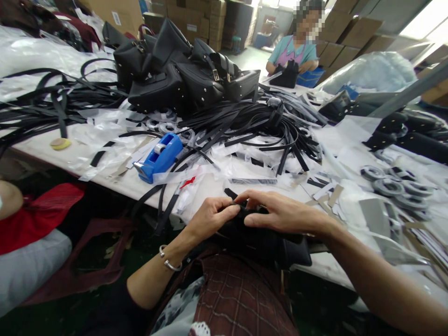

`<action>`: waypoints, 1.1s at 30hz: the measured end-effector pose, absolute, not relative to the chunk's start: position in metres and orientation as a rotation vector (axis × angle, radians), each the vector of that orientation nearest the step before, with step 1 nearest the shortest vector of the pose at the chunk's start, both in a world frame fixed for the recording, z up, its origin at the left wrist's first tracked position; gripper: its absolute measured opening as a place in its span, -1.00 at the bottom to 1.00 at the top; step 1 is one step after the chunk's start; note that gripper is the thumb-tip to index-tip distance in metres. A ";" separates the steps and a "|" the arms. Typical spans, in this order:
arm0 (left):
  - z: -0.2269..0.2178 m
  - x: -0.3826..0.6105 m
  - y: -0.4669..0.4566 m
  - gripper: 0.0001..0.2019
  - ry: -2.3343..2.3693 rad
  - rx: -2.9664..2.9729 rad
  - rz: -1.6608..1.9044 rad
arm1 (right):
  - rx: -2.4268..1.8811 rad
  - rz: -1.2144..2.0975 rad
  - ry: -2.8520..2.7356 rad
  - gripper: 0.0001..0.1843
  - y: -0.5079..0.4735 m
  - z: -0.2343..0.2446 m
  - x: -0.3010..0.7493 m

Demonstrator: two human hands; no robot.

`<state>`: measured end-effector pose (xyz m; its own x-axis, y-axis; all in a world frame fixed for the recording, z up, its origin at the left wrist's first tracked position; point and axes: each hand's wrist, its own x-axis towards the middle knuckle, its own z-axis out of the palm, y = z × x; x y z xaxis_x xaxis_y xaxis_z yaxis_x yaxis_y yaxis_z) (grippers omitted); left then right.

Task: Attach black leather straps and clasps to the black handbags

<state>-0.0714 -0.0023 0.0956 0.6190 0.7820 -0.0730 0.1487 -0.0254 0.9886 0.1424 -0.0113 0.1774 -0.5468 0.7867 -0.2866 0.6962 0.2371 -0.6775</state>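
Note:
A black leather-like bag [259, 242] rests at the table's front edge, against the apron, mostly covered by my hands. My left hand [212, 215] pinches a dark strip or strap end on top of it, thumb and fingers closed. Close beside it, my right hand [271, 210] has its index finger reaching to the same spot, thumb apart below over the black material. Exactly what the right fingertips grip is hidden. Just ahead lies a black strap piece [231, 192] poking out past the fingers.
A blue tape dispenser [159, 156] stands left of centre. Behind are a heap of black straps [252, 121] and piled black bags [182, 70]. Grey rolls [388, 186] lie at right, a yellow tape roll [60, 143] at left. A co-worker [294, 53] handles a black bag across the table.

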 end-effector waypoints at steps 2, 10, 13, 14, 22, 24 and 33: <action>0.093 -0.073 -0.001 -0.63 0.766 1.418 0.619 | -1.373 1.463 -2.245 -0.56 -0.007 0.185 0.153; 0.073 -0.069 0.001 -0.58 0.842 1.247 0.778 | -1.561 1.318 -1.826 -0.34 -0.021 0.170 0.143; 0.063 -0.070 0.002 -0.58 0.871 1.157 0.792 | -1.538 1.338 -1.686 -0.24 -0.027 0.161 0.138; 0.059 -0.072 0.002 -0.58 0.886 1.130 0.798 | -1.491 1.372 -1.659 -0.22 -0.029 0.160 0.138; 0.039 -0.081 0.003 -0.59 0.957 1.073 0.835 | -1.565 1.170 -1.540 -0.37 -0.038 0.157 0.127; 0.027 -0.088 0.007 -0.59 1.028 1.083 0.877 | -1.636 1.131 -1.420 -0.41 -0.037 0.157 0.125; 0.006 -0.193 0.012 -0.63 1.593 1.110 1.065 | -1.841 0.967 -1.509 -0.55 -0.031 0.159 0.166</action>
<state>-0.1930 0.0119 0.0056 -0.1979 0.9617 -0.1897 0.1923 0.2279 0.9545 0.1658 -0.0310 0.1586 0.1047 0.9783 -0.1786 0.5708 -0.2062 -0.7948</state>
